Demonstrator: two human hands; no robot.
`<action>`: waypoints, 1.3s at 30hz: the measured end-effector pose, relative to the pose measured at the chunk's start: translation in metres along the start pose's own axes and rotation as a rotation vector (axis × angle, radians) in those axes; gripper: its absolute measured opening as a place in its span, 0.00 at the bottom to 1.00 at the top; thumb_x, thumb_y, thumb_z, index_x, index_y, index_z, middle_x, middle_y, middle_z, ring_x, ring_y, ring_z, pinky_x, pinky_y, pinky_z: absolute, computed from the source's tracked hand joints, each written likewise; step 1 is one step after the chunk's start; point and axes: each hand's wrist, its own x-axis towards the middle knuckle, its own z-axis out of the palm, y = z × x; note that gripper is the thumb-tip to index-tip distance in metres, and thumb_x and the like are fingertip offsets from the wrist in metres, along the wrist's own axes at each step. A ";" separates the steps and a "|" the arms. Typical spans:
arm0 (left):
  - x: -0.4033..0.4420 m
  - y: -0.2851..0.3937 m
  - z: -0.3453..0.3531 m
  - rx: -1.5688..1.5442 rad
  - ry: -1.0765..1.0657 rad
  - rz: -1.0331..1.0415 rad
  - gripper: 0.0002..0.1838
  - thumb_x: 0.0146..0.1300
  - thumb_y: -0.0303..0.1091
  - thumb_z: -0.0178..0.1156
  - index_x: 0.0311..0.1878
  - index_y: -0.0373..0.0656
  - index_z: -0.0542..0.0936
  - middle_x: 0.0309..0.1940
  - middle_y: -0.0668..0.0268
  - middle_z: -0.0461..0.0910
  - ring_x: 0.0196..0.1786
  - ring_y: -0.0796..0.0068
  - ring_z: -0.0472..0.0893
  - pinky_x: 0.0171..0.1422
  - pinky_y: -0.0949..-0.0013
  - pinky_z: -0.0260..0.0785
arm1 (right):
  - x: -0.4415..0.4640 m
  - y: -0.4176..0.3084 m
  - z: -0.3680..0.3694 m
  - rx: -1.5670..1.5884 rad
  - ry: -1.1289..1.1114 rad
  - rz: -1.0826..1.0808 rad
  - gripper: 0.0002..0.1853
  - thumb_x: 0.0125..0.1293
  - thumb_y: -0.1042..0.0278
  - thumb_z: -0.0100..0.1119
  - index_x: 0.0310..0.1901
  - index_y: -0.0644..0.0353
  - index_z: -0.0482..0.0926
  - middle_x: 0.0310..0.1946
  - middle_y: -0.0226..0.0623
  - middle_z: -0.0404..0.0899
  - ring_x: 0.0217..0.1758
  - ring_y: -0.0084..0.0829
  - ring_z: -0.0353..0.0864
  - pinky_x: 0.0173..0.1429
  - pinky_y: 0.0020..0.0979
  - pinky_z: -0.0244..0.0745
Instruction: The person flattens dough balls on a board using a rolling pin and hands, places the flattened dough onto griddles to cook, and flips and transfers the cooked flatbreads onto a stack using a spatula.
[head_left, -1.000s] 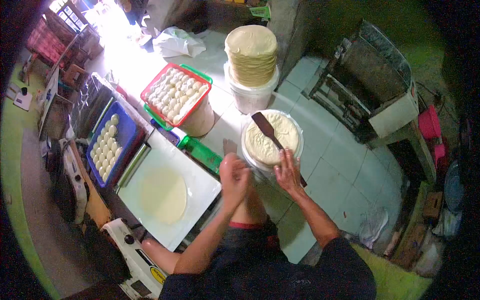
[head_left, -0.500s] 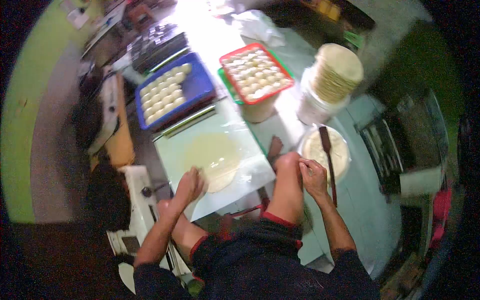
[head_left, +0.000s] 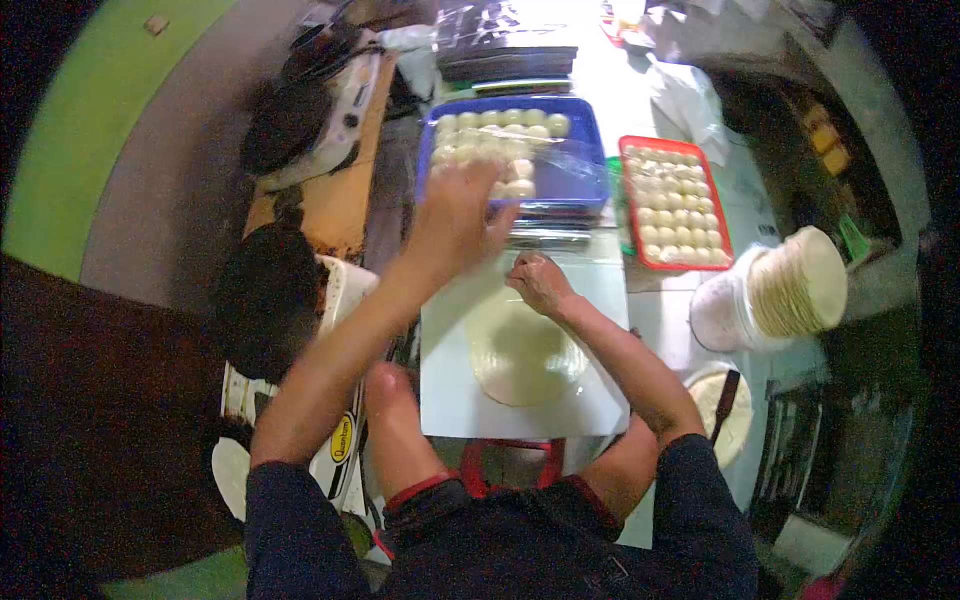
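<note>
My left hand, smeared by motion, is over the near left part of a blue tray holding several rows of pale dough balls. Clear plastic film lies across the tray, and I cannot tell whether the hand grips it. My right hand is closed, its fingertips together near the far edge of a thin, rolled-out dough sheet. What they pinch is hidden. That translucent sheet lies on a white board in front of my knees.
At right, a red tray holds more dough balls. Beside it, a stack of flat round breads leans on a white bucket. A dark spatula lies across a round pale dough. Cooking equipment stands on the left.
My view has swung, so the trays appear farther right. My left hand has moved from the dough sheet to the blue tray. My right hand has come from beside my knee to the sheet's far edge.
</note>
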 end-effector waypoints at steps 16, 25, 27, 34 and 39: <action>-0.218 -0.004 0.154 -0.233 -0.142 -0.317 0.08 0.67 0.32 0.64 0.45 0.42 0.78 0.61 0.48 0.78 0.68 0.44 0.74 0.72 0.41 0.63 | 0.051 0.054 -0.045 0.096 -1.081 -0.342 0.22 0.60 0.50 0.72 0.43 0.62 0.82 0.39 0.48 0.84 0.44 0.42 0.83 0.50 0.41 0.78; -0.240 0.020 0.168 -0.817 -0.322 -1.017 0.18 0.80 0.47 0.48 0.52 0.40 0.71 0.39 0.66 0.75 0.40 0.71 0.73 0.49 0.65 0.70 | -0.009 0.035 -0.076 1.013 -1.219 0.304 0.43 0.66 0.66 0.68 0.79 0.52 0.56 0.51 0.31 0.80 0.46 0.20 0.76 0.52 0.28 0.73; -0.245 0.021 0.158 -1.059 -0.540 -1.062 0.18 0.79 0.48 0.49 0.53 0.41 0.72 0.39 0.70 0.74 0.41 0.73 0.71 0.49 0.68 0.69 | -0.021 0.008 -0.086 0.782 -1.276 0.239 0.45 0.67 0.68 0.67 0.81 0.51 0.52 0.61 0.36 0.76 0.53 0.24 0.72 0.60 0.30 0.68; -0.227 0.045 0.014 -1.534 -0.890 -1.500 0.22 0.75 0.43 0.54 0.63 0.37 0.72 0.48 0.55 0.83 0.46 0.67 0.85 0.54 0.60 0.79 | 0.017 -0.112 -0.111 0.658 -1.397 0.225 0.44 0.64 0.64 0.67 0.79 0.55 0.55 0.76 0.44 0.62 0.74 0.36 0.64 0.76 0.41 0.60; -0.259 -0.040 -0.070 -1.430 -0.573 -1.458 0.16 0.70 0.41 0.60 0.55 0.42 0.79 0.47 0.62 0.84 0.44 0.70 0.85 0.52 0.63 0.79 | 0.116 -0.204 -0.076 0.505 -1.288 0.071 0.42 0.64 0.66 0.67 0.78 0.53 0.59 0.75 0.43 0.64 0.74 0.36 0.65 0.74 0.39 0.63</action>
